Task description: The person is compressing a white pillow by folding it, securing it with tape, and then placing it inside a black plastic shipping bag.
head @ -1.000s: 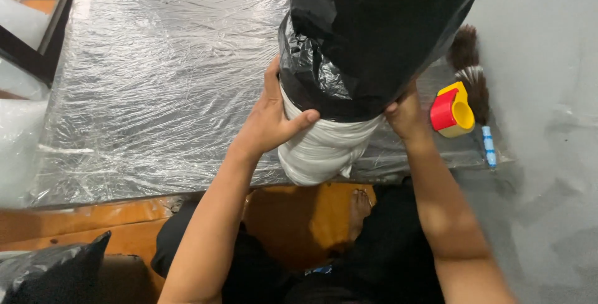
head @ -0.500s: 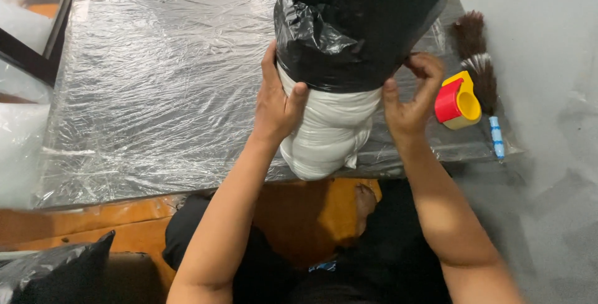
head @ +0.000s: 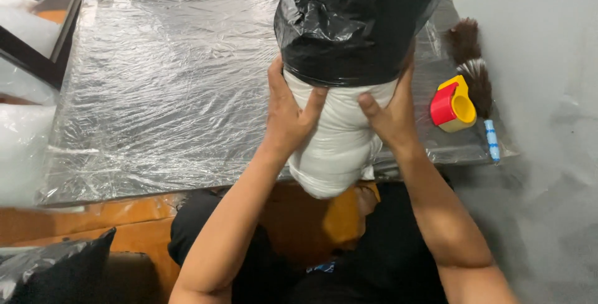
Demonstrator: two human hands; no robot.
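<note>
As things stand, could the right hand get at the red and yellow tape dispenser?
Probably yes: the tape dispenser lies uncovered just beside the right hand, nothing between them. But that hand is gripping the white bundle, so it must let go first.

Low table (head: 156, 92), flat top wrapped all over in clear crinkled plastic film (head: 187, 42), standing on orange wooden floor (head: 81, 217). Near right edge of top: red and yellow tape dispenser (head: 453, 106), just beside a brown and white feather duster (head: 473, 73) with blue-striped handle lying along the same edge. White bundle (head: 339, 148) half sleeved in black bag (head: 355, 17), lower end overhanging front edge. Black bag corner (head: 56, 266) on floor at lower left
</note>
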